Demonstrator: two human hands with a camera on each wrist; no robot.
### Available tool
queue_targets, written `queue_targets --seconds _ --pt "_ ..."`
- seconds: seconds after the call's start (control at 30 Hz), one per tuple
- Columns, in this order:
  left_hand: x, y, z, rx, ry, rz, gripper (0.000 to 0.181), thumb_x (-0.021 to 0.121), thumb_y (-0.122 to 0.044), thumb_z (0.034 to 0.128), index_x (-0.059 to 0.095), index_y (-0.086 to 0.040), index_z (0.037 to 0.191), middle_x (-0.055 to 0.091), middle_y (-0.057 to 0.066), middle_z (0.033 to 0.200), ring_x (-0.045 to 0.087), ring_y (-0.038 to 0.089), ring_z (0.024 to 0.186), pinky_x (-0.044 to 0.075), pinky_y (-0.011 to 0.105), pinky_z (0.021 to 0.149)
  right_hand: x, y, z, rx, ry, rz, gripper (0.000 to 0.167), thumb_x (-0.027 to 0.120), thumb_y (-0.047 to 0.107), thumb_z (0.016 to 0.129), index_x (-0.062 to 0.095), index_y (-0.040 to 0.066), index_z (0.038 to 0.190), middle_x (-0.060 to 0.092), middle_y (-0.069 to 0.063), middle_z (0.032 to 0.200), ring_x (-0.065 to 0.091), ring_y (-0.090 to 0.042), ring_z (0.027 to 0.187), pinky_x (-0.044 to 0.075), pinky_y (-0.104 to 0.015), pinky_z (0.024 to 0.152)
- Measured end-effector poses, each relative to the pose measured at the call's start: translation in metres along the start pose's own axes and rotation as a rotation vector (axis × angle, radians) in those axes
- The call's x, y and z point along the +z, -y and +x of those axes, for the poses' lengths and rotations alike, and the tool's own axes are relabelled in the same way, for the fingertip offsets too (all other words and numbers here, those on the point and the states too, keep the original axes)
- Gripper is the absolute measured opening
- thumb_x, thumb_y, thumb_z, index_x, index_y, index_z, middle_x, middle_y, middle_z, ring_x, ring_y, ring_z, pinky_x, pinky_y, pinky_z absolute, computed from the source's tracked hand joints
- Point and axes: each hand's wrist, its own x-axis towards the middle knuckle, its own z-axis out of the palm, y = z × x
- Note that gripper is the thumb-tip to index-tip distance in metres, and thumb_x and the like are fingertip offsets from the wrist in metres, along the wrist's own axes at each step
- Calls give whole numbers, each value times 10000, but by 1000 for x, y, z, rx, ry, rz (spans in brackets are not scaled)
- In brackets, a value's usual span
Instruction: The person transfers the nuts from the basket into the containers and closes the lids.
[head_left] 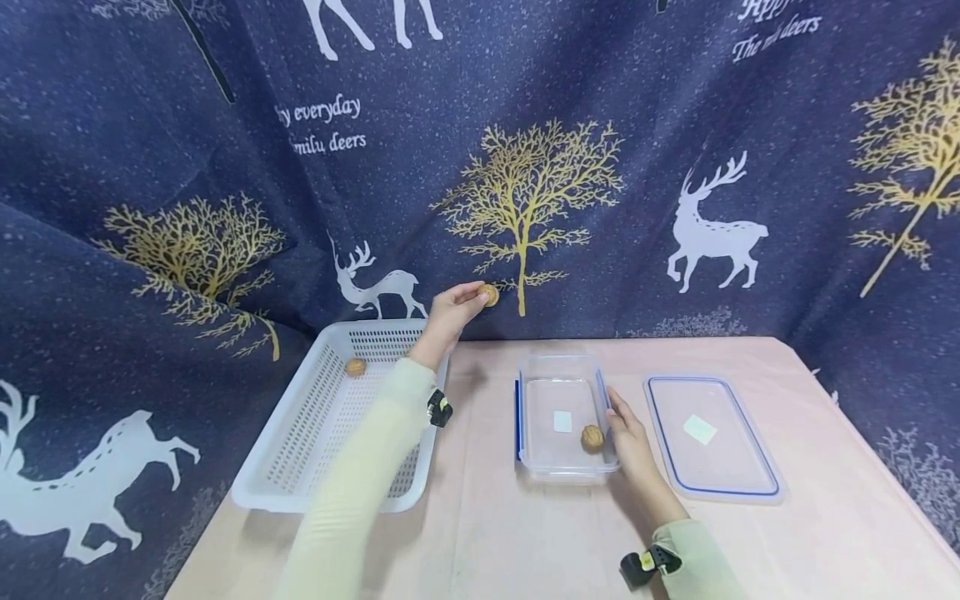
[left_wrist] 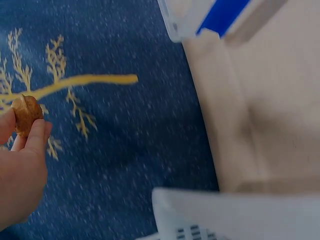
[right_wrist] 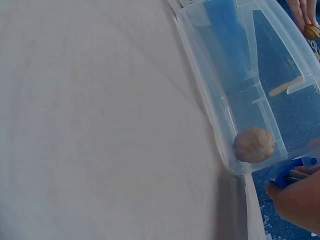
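My left hand (head_left: pixel 450 317) pinches a walnut (head_left: pixel 489 295) in the air, between the white basket and the clear box; the left wrist view shows the walnut (left_wrist: pixel 27 115) between thumb and fingertips. Another walnut (head_left: pixel 592 438) lies inside the clear box (head_left: pixel 557 468), at its near right corner. At the box's right wall, my right hand (head_left: pixel 633 446) grips the side, fingers by the blue-edged rim. In the right wrist view the hand (right_wrist: pixel 300 200) is at the box's blue clip, near the walnut (right_wrist: pixel 254 144). A third walnut (head_left: pixel 356 367) lies in the white basket (head_left: pixel 251 492).
A clear lid (head_left: pixel 735 450) with a blue seal lies flat right of the box. The pink-covered table (head_left: pixel 487 533) ends at a dark blue curtain (head_left: pixel 600 67) with deer and trees behind it. The basket stands at the left, under my left forearm.
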Motion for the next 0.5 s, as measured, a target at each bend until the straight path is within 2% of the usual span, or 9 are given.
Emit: queue_targets --seconds 0.27,0.5 --pt "34 5 -2 -22 46 -18 395 642 -52 918 570 3 1302 594 190 1280 583 264 1156 486 262 975 0 1 -1 10 4 -1 505 254 165 1057 137 73 1539 113 -167 1592 62 -349 1458 61 -487 1188" --pt "59 14 -12 -37 116 20 380 659 -80 911 597 -36 1283 626 139 1252 614 224 1119 506 248 939 0 0 0 15 3 0 503 262 158 1055 148 68 1537 114 -172 1590 69 -353 1457 68 -483 1189"
